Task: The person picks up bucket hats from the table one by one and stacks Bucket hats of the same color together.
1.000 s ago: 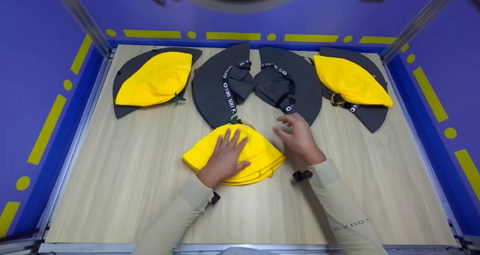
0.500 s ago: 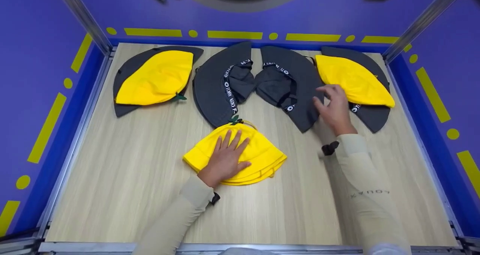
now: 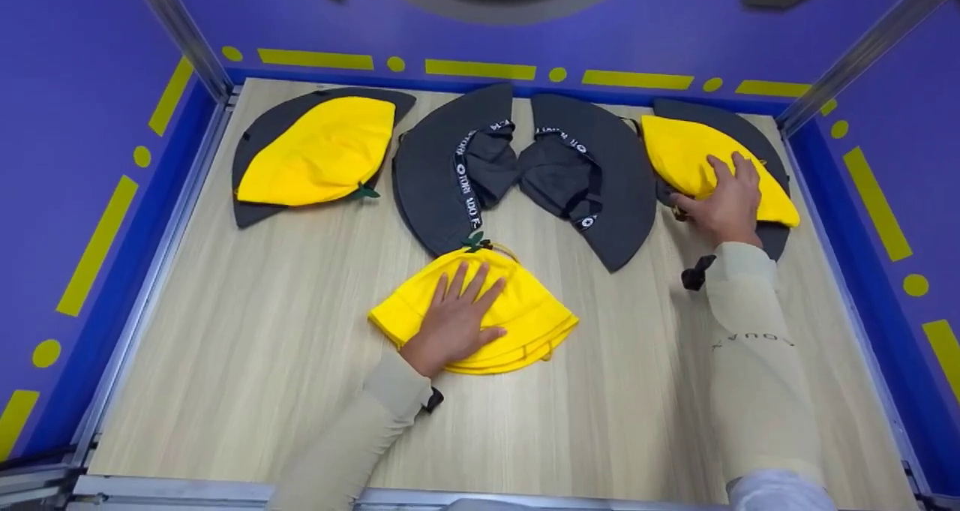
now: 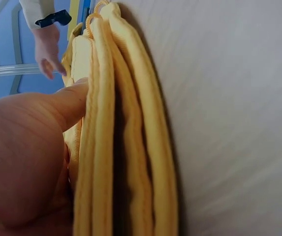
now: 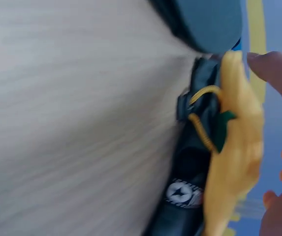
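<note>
In the head view a folded yellow bucket hat lies at the front middle of the table, a green leaf and cord at its top. My left hand rests flat on it, fingers spread. The left wrist view shows the thumb against several stacked yellow brim layers. At the back right, another folded yellow hat lies over a dark grey hat. My right hand is over that yellow hat, fingers loosely bent. In the right wrist view its thumb stands just apart from the cloth.
Two dark grey wide-brimmed hats, one left and one right, lie folded at the back middle with lettered bands. Another yellow hat sits on a dark hat at the back left. Blue walls enclose the wooden table.
My right hand has moved right, from beside the front yellow hat, past the dark hat, to over the right yellow hat. My left hand has stayed flat on the front hat.
</note>
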`<state>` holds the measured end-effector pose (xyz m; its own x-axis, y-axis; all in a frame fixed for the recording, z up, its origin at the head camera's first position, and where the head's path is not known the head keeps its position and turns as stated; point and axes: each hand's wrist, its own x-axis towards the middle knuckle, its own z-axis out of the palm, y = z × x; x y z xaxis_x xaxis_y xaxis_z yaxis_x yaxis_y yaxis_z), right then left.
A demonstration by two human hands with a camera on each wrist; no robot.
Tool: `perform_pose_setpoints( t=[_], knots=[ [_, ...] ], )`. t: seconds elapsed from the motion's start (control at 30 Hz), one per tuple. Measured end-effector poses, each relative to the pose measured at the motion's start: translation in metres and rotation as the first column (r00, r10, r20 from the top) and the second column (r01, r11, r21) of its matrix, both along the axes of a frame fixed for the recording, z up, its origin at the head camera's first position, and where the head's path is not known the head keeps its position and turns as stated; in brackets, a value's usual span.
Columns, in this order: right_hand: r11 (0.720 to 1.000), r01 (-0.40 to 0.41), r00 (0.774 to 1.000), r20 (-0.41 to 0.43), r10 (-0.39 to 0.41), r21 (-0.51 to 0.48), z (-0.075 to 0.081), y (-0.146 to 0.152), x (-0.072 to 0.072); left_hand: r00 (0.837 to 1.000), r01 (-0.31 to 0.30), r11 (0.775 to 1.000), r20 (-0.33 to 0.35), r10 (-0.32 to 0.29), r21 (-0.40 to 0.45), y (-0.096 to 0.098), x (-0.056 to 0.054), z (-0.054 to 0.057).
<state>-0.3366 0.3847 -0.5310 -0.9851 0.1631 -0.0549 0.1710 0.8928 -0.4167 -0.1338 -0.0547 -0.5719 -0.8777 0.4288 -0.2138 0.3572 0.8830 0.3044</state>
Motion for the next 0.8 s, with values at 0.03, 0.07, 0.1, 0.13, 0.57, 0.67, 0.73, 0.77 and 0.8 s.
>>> perform_pose_setpoints(
  t=[0.03, 0.07, 0.1, 0.13, 0.57, 0.67, 0.73, 0.77, 0.8],
  knots=[
    [1.0, 0.003, 1.0, 0.01, -0.003, 0.007, -0.002, 0.003, 0.0, 1.0, 0.002, 1.0, -0.01, -0.002, 0.0, 0.0, 0.0, -0.001],
    [1.0, 0.009, 1.0, 0.023, -0.009, 0.01, -0.004, 0.006, 0.0, 1.0, 0.001, 1.0, -0.015, -0.001, 0.001, 0.0, -0.001, -0.001],
    [1.0, 0.014, 1.0, 0.028, -0.015, 0.012, -0.007, 0.009, 0.0, 1.0, 0.001, 1.0, -0.02, -0.001, 0.005, 0.0, -0.001, -0.001],
    [1.0, 0.026, 0.999, 0.038, -0.026, 0.008, -0.009, 0.011, 0.0, 1.0, 0.001, 1.0, -0.023, 0.0, 0.009, 0.0, -0.001, -0.001],
    [0.99, 0.126, 0.981, 0.159, -0.114, -0.07, -0.01, 0.011, 0.001, 1.0, -0.005, 1.0, -0.011, 0.005, 0.009, 0.0, 0.001, -0.001],
    [0.99, 0.132, 0.981, 0.15, -0.123, -0.055, -0.008, 0.011, 0.001, 1.0, -0.005, 1.0, 0.0, 0.005, 0.014, 0.001, 0.001, 0.0],
    [0.99, 0.138, 0.985, 0.111, -0.134, -0.034, -0.006, 0.012, 0.0, 1.0, -0.005, 1.0, 0.003, 0.005, 0.01, 0.0, 0.001, 0.0],
    [0.99, 0.137, 0.988, 0.078, -0.135, -0.021, -0.006, 0.012, 0.0, 1.0, -0.006, 1.0, 0.004, 0.006, 0.008, 0.0, 0.001, 0.0],
    [0.99, 0.138, 0.99, 0.038, -0.138, -0.008, -0.005, 0.013, 0.0, 1.0, -0.007, 1.0, 0.004, 0.007, 0.006, 0.0, 0.0, 0.0]
  ],
)
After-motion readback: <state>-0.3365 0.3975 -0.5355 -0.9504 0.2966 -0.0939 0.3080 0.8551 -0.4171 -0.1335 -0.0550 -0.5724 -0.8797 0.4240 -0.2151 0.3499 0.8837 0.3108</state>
